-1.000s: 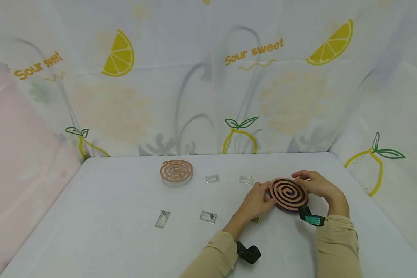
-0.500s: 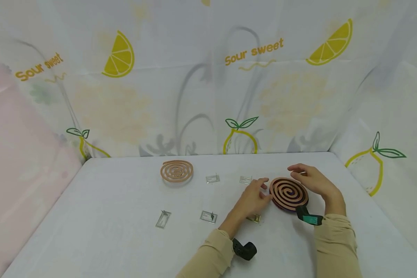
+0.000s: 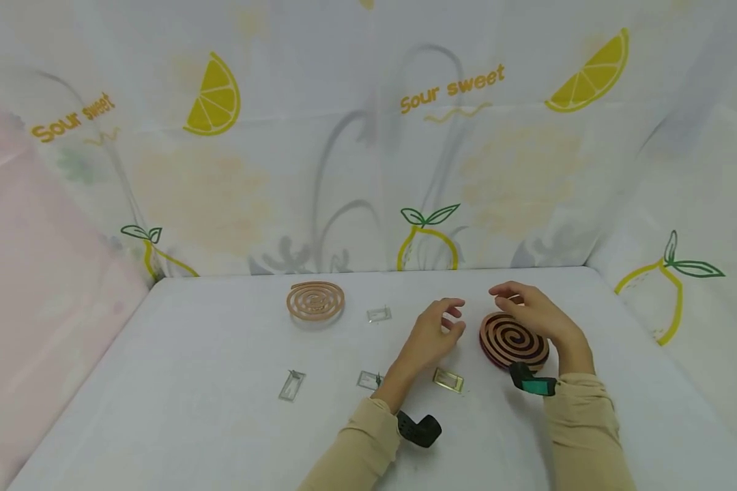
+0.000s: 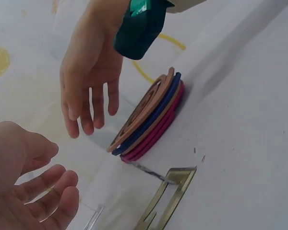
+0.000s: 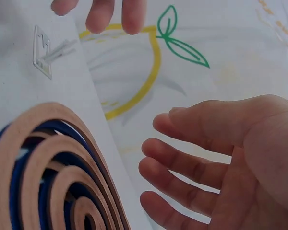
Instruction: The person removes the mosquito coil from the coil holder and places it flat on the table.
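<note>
On the right of the table lies a stack of mosquito coils [image 3: 510,337], brown on top. In the left wrist view the stack [image 4: 149,117] shows blue, brown and magenta layers below. My right hand [image 3: 537,310] hovers over the stack's far right side, fingers relaxed and holding nothing. Left of the stack, my left hand [image 3: 430,337] is in the air with loosely bent fingers, nothing in them. Near it, a gold metal coil stand [image 3: 448,380] lies on the table. A silver coil stand [image 5: 42,51] appears in the right wrist view; my left hand covers it in the head view.
A single brown mosquito coil [image 3: 315,301] sits at the back left, seemingly raised on a support. Other silver coil stands lie at the back [image 3: 379,314], at the front left [image 3: 291,385] and beside my left wrist [image 3: 368,380]. Printed cloth walls [image 3: 319,136] enclose the white table [image 3: 190,409].
Both hands have let go of the coil stack and moved away to the left and upward. The gold stand has come into full view, while a back silver stand is now covered.
</note>
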`<state>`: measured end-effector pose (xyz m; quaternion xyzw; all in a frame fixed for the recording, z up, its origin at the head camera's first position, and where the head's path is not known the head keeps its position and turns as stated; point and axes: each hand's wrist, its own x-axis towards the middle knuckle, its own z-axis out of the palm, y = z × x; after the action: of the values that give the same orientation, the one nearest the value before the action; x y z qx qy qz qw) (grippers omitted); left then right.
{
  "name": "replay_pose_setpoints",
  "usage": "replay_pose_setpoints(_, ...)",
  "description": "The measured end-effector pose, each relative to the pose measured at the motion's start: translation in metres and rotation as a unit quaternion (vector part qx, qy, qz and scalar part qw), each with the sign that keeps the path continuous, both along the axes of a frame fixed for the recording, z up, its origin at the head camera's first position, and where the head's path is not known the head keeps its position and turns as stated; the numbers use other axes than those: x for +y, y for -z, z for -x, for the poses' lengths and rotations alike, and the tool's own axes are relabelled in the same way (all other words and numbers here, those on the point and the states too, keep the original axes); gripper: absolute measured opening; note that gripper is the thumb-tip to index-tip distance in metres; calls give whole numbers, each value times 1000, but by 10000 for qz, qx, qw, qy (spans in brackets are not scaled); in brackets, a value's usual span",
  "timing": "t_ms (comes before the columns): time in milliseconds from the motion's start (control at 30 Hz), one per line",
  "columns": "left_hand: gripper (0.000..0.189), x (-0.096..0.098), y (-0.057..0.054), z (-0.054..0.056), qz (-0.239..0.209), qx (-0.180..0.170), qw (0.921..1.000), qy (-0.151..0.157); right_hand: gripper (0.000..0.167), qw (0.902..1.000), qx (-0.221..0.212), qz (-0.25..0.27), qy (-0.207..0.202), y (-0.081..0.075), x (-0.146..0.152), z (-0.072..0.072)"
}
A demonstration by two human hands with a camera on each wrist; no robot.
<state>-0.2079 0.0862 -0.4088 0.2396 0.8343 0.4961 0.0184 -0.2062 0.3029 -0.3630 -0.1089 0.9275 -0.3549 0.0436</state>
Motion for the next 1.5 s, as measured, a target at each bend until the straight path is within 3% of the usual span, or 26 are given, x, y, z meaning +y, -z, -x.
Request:
replay_pose_setpoints(367, 35, -44, -4, 14, -10, -5, 9993, -361, 31, 9995, 241, -1, -204, 0, -23, 4)
replay_pose_setpoints(600, 32, -88, -5, 24, 24, 207, 9977, -639, 32, 9990, 339, 61, -275, 0, -38, 6)
replay_pose_setpoints(900, 28, -149, -14, 36, -443, -42, 9941, -986, 33, 9980, 309, 417, -368, 4, -67, 12)
replay_pose_setpoints(1233, 28, -211, -22, 44, -369, 104, 9817, -1864, 33, 9970, 242, 503, -539, 16, -107, 20)
replay_pose_setpoints(1500, 29, -234, -21, 46, -496, -240, 9661, -2524, 36, 9959, 131, 677, -591, 19, -134, 21)
